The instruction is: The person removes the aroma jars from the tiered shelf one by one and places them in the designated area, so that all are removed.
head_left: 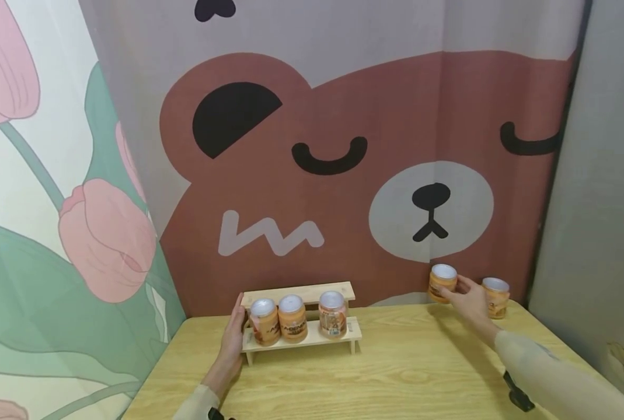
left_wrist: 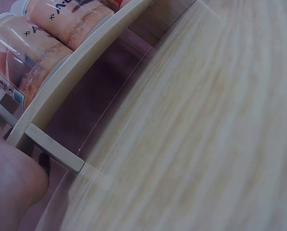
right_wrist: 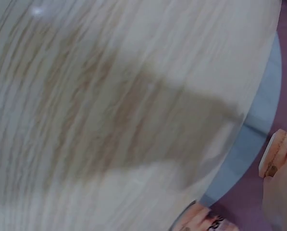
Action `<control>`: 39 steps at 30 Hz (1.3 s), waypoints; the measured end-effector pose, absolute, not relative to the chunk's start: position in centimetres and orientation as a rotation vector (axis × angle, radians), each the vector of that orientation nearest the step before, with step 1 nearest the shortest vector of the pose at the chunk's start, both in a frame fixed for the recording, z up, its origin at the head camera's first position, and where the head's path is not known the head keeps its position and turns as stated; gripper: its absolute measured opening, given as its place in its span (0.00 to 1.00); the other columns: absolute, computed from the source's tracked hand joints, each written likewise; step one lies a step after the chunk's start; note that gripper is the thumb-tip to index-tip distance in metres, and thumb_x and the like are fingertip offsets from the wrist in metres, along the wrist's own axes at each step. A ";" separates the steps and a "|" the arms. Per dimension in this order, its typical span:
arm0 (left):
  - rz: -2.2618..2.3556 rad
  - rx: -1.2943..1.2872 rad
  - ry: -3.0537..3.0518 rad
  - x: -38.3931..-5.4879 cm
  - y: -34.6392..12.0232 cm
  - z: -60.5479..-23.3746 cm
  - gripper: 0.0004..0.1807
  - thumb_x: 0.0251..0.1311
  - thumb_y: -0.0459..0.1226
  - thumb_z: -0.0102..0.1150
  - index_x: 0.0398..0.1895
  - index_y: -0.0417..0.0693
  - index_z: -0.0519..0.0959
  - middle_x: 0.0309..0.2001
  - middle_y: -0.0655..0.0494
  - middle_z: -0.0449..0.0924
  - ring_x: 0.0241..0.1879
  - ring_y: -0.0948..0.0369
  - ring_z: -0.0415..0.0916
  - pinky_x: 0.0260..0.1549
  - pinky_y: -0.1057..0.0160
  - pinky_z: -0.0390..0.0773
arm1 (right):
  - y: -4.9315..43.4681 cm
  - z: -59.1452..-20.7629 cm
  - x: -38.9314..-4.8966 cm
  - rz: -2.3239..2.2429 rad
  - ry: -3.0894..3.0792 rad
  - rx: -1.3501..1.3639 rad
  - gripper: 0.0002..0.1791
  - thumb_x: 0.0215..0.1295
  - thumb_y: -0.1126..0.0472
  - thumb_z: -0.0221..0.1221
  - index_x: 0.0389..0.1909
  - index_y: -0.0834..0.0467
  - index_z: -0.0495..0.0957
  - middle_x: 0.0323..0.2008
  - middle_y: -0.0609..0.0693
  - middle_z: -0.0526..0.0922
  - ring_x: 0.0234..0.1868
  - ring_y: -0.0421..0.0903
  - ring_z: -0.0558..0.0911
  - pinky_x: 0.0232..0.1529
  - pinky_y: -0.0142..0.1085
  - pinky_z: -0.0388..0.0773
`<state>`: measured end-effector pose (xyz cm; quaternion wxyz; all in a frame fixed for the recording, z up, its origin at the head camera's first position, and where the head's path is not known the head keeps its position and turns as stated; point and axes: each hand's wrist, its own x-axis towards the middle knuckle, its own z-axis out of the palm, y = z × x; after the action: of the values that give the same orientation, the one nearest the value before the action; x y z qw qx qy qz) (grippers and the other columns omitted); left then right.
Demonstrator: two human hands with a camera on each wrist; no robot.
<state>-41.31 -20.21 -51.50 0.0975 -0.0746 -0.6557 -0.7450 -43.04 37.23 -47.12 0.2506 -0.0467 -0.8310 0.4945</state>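
My right hand (head_left: 471, 303) pinches an orange canister with a pale lid (head_left: 443, 284) between thumb and fingers, raised at the table's back edge. Only part of that canister (right_wrist: 280, 151) shows in the right wrist view. Beside the hand, a matching canister (head_left: 495, 298) stands on the table at the back right. My left hand (head_left: 231, 332) rests along the left end of a two-step wooden rack (head_left: 312, 343), fingers fairly straight; its thumb is mostly hidden. On the rack's lower step stand a left canister (head_left: 264, 324), a middle one (head_left: 293, 319) and, past a gap, a right one (head_left: 333, 316).
A light wood-grain table (head_left: 396, 361) carries the rack and the standing canister. Directly behind it hangs a curtain (head_left: 385, 128) with a bear print. A tulip-print curtain (head_left: 107, 245) borders the left side, and a grey wall (head_left: 600, 175) the right.
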 end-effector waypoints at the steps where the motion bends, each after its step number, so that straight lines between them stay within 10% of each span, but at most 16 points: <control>1: -2.208 -0.224 -1.939 -41.4 -20.2 -51.5 0.35 0.78 0.59 0.36 0.84 0.67 0.45 0.81 0.50 0.42 0.78 0.49 0.36 0.73 0.40 0.37 | 37.4 -47.3 -43.1 1.346 -2.261 -0.144 0.46 0.66 0.47 0.69 0.73 0.72 0.63 0.64 0.69 0.73 0.64 0.62 0.74 0.44 0.24 0.71; 7: -2.218 -0.232 -1.933 -41.6 -20.3 -51.5 0.35 0.78 0.60 0.37 0.84 0.69 0.46 0.81 0.51 0.41 0.78 0.48 0.35 0.72 0.37 0.37 | 38.3 -48.1 -43.1 1.295 -2.250 -0.194 0.44 0.65 0.50 0.69 0.71 0.73 0.64 0.63 0.70 0.73 0.64 0.63 0.74 0.60 0.52 0.71; 18: -2.181 -0.204 -1.924 -41.3 -20.0 -51.3 0.36 0.79 0.59 0.36 0.84 0.64 0.46 0.65 0.33 0.65 0.76 0.51 0.46 0.73 0.44 0.41 | 39.4 -49.3 -42.6 1.265 -2.320 -0.190 0.43 0.68 0.53 0.66 0.69 0.79 0.62 0.63 0.74 0.70 0.63 0.67 0.73 0.55 0.46 0.75; 25: -2.178 -0.192 -1.962 -41.2 -20.0 -51.3 0.35 0.78 0.59 0.37 0.84 0.69 0.46 0.79 0.46 0.50 0.78 0.50 0.37 0.73 0.42 0.38 | 40.0 -49.6 -42.4 1.206 -2.346 -0.222 0.42 0.68 0.52 0.66 0.67 0.80 0.64 0.61 0.75 0.72 0.61 0.69 0.74 0.57 0.54 0.73; 31: -2.185 -0.192 -1.914 -41.2 -20.3 -51.5 0.37 0.78 0.60 0.38 0.84 0.64 0.46 0.51 0.45 0.75 0.76 0.51 0.45 0.73 0.43 0.39 | 40.5 -50.1 -42.3 1.140 -2.313 -0.206 0.36 0.65 0.54 0.68 0.61 0.79 0.71 0.57 0.75 0.76 0.57 0.70 0.75 0.57 0.58 0.69; 39: -2.201 -0.211 -1.901 -41.4 -20.4 -51.7 0.37 0.78 0.59 0.38 0.84 0.63 0.46 0.39 0.50 0.76 0.76 0.52 0.46 0.73 0.43 0.39 | 41.4 -50.7 -42.1 1.093 -2.278 -0.194 0.31 0.62 0.53 0.71 0.53 0.76 0.78 0.49 0.73 0.81 0.52 0.70 0.75 0.52 0.61 0.69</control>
<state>-41.38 -20.44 -51.67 0.1126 -0.0718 -0.6477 -0.7501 -42.13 41.35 -50.68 0.2992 -0.0732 -0.8577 0.4116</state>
